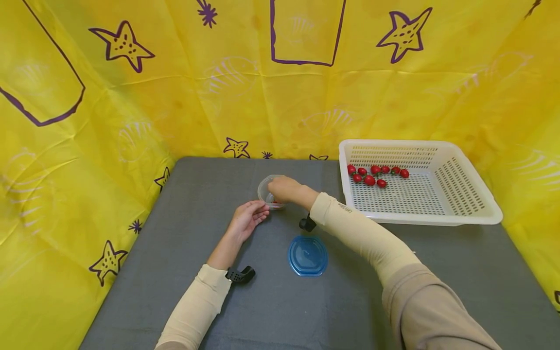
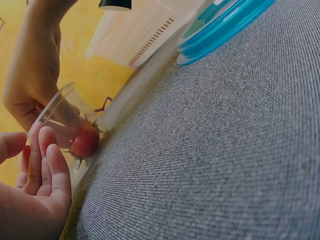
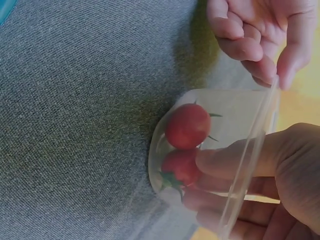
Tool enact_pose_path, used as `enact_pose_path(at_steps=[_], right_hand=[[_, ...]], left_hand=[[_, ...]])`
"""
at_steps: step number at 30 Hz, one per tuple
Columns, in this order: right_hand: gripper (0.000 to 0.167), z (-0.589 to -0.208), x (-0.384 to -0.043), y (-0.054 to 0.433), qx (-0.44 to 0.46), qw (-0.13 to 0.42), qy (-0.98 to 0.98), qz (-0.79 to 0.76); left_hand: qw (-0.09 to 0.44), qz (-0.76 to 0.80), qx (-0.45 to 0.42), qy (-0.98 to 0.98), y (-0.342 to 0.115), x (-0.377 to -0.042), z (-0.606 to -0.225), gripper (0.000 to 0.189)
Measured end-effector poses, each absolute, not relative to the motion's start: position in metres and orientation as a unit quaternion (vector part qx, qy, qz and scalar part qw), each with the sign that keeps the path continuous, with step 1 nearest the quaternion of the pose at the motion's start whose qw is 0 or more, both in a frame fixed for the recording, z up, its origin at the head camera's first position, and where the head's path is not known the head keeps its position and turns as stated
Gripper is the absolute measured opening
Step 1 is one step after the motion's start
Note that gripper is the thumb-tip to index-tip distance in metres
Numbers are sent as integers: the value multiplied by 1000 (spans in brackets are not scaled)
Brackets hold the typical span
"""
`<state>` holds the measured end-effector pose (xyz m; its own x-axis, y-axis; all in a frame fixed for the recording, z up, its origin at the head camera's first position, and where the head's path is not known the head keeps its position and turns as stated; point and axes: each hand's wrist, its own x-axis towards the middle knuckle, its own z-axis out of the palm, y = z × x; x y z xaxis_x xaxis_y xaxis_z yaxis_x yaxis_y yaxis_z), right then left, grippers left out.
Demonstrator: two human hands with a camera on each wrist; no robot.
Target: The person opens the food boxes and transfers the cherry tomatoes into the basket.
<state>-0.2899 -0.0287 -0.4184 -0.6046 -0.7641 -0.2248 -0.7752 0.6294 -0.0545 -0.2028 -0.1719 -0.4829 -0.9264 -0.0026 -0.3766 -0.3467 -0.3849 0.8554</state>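
Note:
A clear plastic container point(image 1: 262, 190) stands on the grey table, and two cherry tomatoes show inside it in the right wrist view. My left hand point(image 1: 246, 219) pinches its rim between thumb and fingertips on the near left side. From above, my right hand point(image 1: 289, 189) reaches into the container. Its thumb and fingers pinch the lower cherry tomato point(image 3: 181, 167), which has a green stem and lies low in the container. Right beside that one is the other cherry tomato point(image 3: 187, 126), with no fingers on it.
A blue lid point(image 1: 307, 256) lies flat on the table point(image 1: 271, 301), nearer to me than the container. At the back right is a white slotted basket point(image 1: 437, 220) with several cherry tomatoes point(image 1: 369, 180) along its left side. Yellow patterned cloth point(image 1: 262, 107) hangs behind and beside the table.

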Motion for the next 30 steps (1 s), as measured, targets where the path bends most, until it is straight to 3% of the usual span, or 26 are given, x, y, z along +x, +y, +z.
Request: enact_pose_path(at_steps=[8, 22, 30], right_hand=[[6, -423, -294, -29, -433, 116, 894, -19], [14, -433, -301, -30, -452, 111, 884, -51], [8, -434, -300, -29, -431, 124, 892, -49]], left_hand=[[107, 816, -160, 545, -172, -202, -483, 14], [106, 816, -165, 544, -173, -203, -483, 14], [108, 809, -167, 553, -172, -203, -483, 8]])
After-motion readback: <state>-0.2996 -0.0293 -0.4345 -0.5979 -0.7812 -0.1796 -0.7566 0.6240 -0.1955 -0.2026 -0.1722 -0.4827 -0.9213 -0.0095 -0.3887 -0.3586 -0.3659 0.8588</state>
